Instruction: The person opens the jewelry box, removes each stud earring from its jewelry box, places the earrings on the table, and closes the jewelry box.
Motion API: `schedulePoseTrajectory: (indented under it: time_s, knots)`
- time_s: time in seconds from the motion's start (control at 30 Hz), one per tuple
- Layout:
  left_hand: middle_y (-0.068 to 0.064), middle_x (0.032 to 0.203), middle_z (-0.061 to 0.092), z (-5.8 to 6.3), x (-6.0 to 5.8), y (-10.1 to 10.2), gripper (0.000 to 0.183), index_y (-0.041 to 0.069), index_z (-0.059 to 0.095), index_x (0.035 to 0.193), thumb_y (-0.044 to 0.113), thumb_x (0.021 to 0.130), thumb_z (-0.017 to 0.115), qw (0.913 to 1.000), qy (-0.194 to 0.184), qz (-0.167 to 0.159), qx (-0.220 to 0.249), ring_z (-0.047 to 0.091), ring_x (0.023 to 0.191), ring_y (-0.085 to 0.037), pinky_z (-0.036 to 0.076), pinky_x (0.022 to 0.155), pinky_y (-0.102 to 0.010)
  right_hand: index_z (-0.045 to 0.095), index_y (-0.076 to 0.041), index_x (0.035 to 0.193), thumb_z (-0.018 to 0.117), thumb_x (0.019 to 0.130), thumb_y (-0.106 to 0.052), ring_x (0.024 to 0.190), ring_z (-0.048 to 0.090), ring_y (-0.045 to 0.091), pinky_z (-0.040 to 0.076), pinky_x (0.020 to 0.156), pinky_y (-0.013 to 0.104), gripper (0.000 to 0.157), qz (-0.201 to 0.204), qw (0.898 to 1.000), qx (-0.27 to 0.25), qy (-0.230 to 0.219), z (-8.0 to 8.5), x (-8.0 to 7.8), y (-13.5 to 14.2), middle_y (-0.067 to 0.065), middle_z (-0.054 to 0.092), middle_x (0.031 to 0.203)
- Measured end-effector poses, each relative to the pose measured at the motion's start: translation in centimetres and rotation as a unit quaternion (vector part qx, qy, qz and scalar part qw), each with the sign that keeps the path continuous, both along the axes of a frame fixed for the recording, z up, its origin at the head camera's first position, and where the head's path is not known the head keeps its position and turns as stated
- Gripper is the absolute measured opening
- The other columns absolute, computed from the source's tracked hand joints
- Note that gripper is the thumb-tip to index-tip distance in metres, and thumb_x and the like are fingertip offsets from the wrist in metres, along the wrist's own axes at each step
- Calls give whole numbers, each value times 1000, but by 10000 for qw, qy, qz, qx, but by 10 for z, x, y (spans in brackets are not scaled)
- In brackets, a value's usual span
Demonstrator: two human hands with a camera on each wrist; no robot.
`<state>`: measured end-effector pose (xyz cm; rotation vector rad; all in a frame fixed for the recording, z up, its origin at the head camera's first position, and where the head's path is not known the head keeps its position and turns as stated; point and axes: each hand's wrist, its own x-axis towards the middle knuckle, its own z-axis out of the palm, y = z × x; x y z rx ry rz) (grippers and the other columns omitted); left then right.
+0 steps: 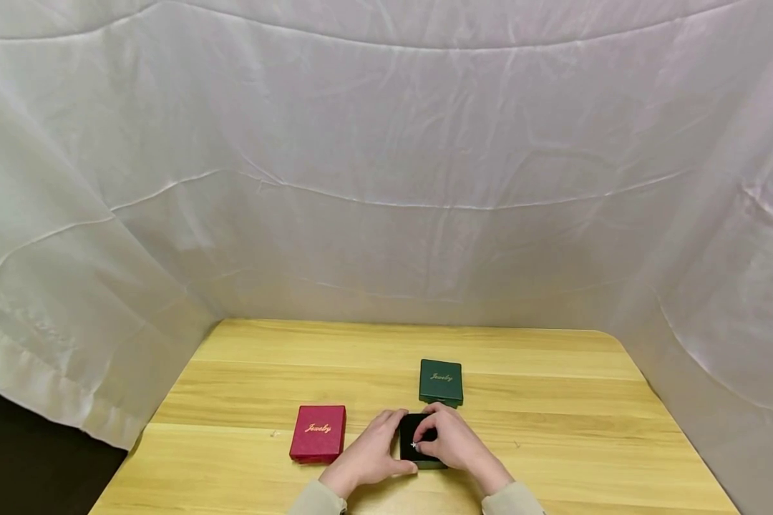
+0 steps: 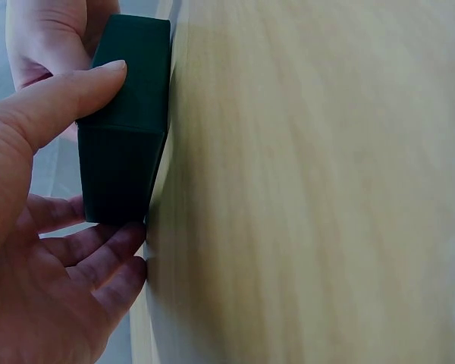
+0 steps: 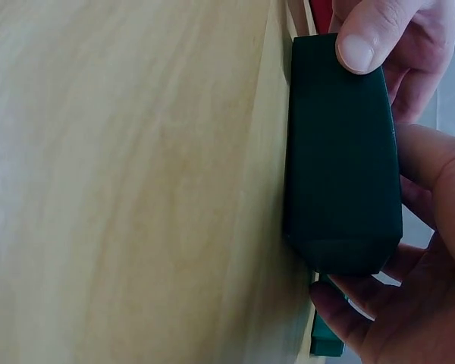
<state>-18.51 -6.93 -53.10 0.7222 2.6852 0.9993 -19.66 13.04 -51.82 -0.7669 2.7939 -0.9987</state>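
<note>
A dark green jewelry box base with a black lining lies uncovered near the table's front. My left hand grips it from the left, its thumb on the front wall of the box and its fingers along the side. Over the lining, my right hand has its thumb and index finger together at a small silver star-shaped jewelry piece, apparently pinching it. Other right fingers rest by the box's right side. In both wrist views the walls hide the inside.
Behind the open box sits a green lid marked "Jewelry". A closed red jewelry box stands left of my left hand. Both are on the wooden table, with a pale cloth curtain around its back and sides.
</note>
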Motion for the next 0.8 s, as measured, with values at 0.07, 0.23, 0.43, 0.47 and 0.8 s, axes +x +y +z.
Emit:
schedulePoseTrajectory:
  time_s: [0.07, 0.23, 0.43, 0.47, 0.8]
  knots:
    - [-9, 138, 48, 0, 0, 0, 89, 3, 40, 146, 43, 78, 82, 10000, -5, 4, 1, 47, 126, -24, 41, 105, -42, 74, -20, 74, 83, 78, -15, 109, 55, 33, 45, 92, 55, 11, 17, 10000, 9, -17, 0, 0, 0, 10, 62, 112]
    - [-9, 139, 48, -1, 0, 0, 90, 4, 40, 146, 44, 78, 81, 10000, -54, 17, 13, 46, 126, -24, 41, 105, -42, 73, -21, 72, 83, 79, -17, 110, 54, 34, 45, 93, 55, 13, 43, 10000, 54, -17, 0, 0, -1, 10, 62, 112]
    - [-8, 139, 48, -1, 0, 0, 90, 5, 40, 146, 46, 77, 81, 9999, -122, 39, 0, 46, 127, -24, 41, 105, -43, 70, -22, 71, 83, 78, -15, 110, 54, 36, 44, 93, 56, 16, 76, 9999, 108, 1, 0, 0, -1, 10, 62, 114]
    - [-8, 138, 48, -1, 0, 0, 90, 5, 40, 146, 46, 77, 81, 9999, -117, 39, -6, 46, 127, -24, 41, 105, -43, 71, -22, 72, 83, 78, -16, 110, 54, 36, 44, 93, 56, 15, 88, 9999, 113, -6, 0, 0, -1, 11, 62, 114]
    - [-8, 137, 49, -1, 0, 0, 88, 5, 41, 146, 45, 78, 81, 10000, -53, 21, 25, 47, 125, -23, 42, 105, -43, 69, -23, 70, 81, 76, -10, 110, 53, 37, 44, 92, 57, 19, 87, 9999, 53, -19, -1, 0, -3, 11, 62, 114]
